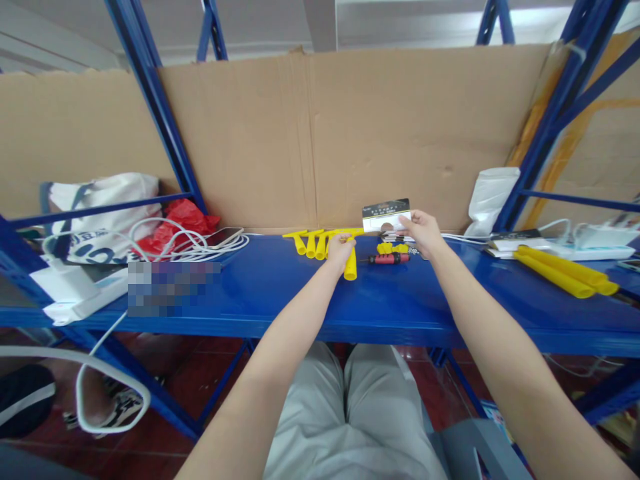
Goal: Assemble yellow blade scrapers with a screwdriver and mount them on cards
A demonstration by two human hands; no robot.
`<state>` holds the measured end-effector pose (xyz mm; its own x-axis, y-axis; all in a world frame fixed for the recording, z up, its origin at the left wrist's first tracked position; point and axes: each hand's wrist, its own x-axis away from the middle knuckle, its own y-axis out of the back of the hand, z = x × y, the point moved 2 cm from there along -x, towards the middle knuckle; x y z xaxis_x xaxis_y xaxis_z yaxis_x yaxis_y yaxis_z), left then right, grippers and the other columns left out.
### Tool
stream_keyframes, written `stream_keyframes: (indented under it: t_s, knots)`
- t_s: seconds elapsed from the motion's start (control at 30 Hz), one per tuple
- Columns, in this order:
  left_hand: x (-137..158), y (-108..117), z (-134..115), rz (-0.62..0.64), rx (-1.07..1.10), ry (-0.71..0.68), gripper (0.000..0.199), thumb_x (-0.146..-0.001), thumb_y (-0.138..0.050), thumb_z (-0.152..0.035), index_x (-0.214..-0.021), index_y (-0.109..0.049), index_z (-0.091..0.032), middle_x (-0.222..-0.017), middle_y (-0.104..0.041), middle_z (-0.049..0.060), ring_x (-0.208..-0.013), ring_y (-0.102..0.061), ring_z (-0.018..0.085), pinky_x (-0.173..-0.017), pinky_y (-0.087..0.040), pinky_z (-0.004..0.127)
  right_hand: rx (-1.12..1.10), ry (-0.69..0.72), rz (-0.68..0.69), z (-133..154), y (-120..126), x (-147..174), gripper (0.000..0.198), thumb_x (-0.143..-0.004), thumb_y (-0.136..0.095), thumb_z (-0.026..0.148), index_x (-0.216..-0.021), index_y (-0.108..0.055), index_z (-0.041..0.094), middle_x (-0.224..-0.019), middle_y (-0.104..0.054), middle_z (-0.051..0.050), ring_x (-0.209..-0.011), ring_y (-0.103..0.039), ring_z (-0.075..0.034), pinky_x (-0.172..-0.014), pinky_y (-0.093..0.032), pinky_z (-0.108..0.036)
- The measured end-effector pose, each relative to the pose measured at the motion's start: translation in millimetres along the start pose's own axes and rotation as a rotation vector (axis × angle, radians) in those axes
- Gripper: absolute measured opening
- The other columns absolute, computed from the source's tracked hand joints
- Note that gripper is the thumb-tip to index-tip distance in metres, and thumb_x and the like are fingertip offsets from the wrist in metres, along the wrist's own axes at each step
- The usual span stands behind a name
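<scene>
The left hand (340, 248) is closed round a yellow plastic handle (351, 265) whose free end points down toward the front of the blue shelf (310, 293), while the right hand (423, 230) pinches a small card (386, 215) and holds it upright just above a red-handled screwdriver (390, 259) and a few small yellow bits (393, 248). As I see it, the risk lies in how crowded that spot is: several more yellow handles (310, 241) lie side by side touching the one in the left hand, so any tug could knock them askew or roll them toward the shelf edge. The card is gripped only at one corner and could slip, and the small bits could scatter if the right wrist drops. As for containers, a white bag (100, 213) sits at the far left with red plastic (183, 220) just beside it; its contents are hidden. A tangle of white cable (170, 243) lies in front, loose on the shelf.
</scene>
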<state>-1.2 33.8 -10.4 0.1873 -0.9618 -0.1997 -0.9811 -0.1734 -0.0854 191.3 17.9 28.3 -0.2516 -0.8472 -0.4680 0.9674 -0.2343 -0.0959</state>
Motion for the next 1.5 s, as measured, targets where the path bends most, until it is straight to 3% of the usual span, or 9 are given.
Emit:
stream_keyframes:
  t_s: [0.1,0.23,0.5,0.67,0.9,1.03,1.13,1.23,1.5]
  knots:
    - [-9.8,6.5,-2.1,-0.090,0.201,0.033,0.014,-0.072,-0.059,-0.003,-0.077,-0.063,-0.015,-0.086,-0.068,0.006,-0.090,-0.065,0.018,-0.084,-0.049,0.028,-0.018,-0.064,0.043,0.4,-1.4,1.9,0.013,-0.075,-0.065,0.015,-0.067,-0.055,0.018,-0.065,-0.064,0.002,-0.057,-0.060,-0.008,-0.054,-0.053,-0.019]
    - [-22.4,13.9,1.7,-0.192,0.359,0.101,0.013,-0.076,-0.062,-0.010,-0.087,-0.064,-0.015,-0.087,-0.069,0.006,-0.088,-0.066,0.017,-0.081,-0.051,0.028,-0.017,-0.125,0.140,3.6,-4.6,7.9,0.014,-0.073,-0.070,0.019,-0.069,-0.057,0.017,-0.069,-0.066,0.000,-0.057,-0.061,-0.009,-0.051,-0.052,-0.019]
    - [-29.5,20.7,6.7,-0.320,0.343,0.098,0.020,-0.080,-0.064,-0.015,-0.099,-0.058,-0.016,-0.091,-0.067,0.004,-0.080,-0.067,0.011,-0.072,-0.052,0.021,0.000,-0.167,0.260,6.0,-17.2,19.3,0.015,-0.074,-0.071,0.023,-0.070,-0.058,0.016,-0.068,-0.066,-0.001,-0.057,-0.063,-0.011,-0.054,-0.057,-0.023]
    - [-16.4,14.3,0.2,-0.245,0.375,0.098,0.031,-0.080,-0.062,-0.010,-0.109,-0.053,-0.016,-0.090,-0.067,0.005,-0.077,-0.068,0.012,-0.067,-0.053,0.020,-0.036,-0.183,0.286,-1.1,-27.7,22.5,0.020,-0.070,-0.074,0.027,-0.069,-0.057,0.017,-0.068,-0.067,0.000,-0.056,-0.064,-0.011,-0.056,-0.059,-0.026]
    - [-9.2,10.6,-3.7,-0.202,0.374,0.166,0.038,-0.076,-0.058,-0.005,-0.112,-0.054,-0.017,-0.087,-0.069,0.004,-0.074,-0.069,0.016,-0.066,-0.055,0.026,-0.050,-0.191,0.252,-8.8,-35.4,24.2,0.023,-0.066,-0.077,0.028,-0.068,-0.057,0.017,-0.077,-0.070,-0.002,-0.070,-0.067,-0.014,-0.060,-0.059,-0.028]
    - [-7.5,4.5,-6.0,-0.067,0.387,0.162,0.032,-0.074,-0.057,-0.007,-0.104,-0.061,-0.017,-0.083,-0.071,0.004,-0.077,-0.070,0.020,-0.071,-0.055,0.032,-0.023,-0.161,0.230,-12.7,-35.7,21.8,0.025,-0.064,-0.077,0.032,-0.068,-0.058,0.018,-0.074,-0.070,-0.001,-0.067,-0.067,-0.015,-0.060,-0.058,-0.028]
    - [-3.9,-1.3,-10.3,0.115,0.420,0.146,0.024,-0.080,-0.052,-0.018,-0.099,-0.066,-0.014,-0.084,-0.072,0.006,-0.084,-0.069,0.021,-0.078,-0.054,0.033,-0.011,-0.133,0.212,-13.6,-36.2,20.7,0.024,-0.064,-0.076,0.034,-0.069,-0.058,0.018,-0.073,-0.069,0.000,-0.066,-0.066,-0.014,-0.061,-0.058,-0.027]
    - [-0.8,-4.3,-15.1,0.238,0.416,0.115,0.036,-0.087,-0.044,-0.037,-0.102,-0.067,-0.012,-0.088,-0.072,0.008,-0.089,-0.068,0.022,-0.082,-0.052,0.034,-0.007,-0.128,0.187,-12.7,-36.6,20.6,0.025,-0.065,-0.076,0.034,-0.068,-0.056,0.019,-0.070,-0.067,0.001,-0.065,-0.065,-0.013,-0.063,-0.059,-0.029]
    - [0.9,-7.2,-17.2,0.294,0.288,0.024,0.049,-0.088,-0.040,-0.056,-0.100,-0.070,-0.018,-0.092,-0.072,0.009,-0.100,-0.065,0.023,-0.088,-0.048,0.034,-0.054,-0.094,0.117,-12.4,-35.1,20.7,0.028,-0.066,-0.076,0.035,-0.067,-0.054,0.018,-0.068,-0.063,0.003,-0.067,-0.064,-0.011,-0.069,-0.061,-0.031]
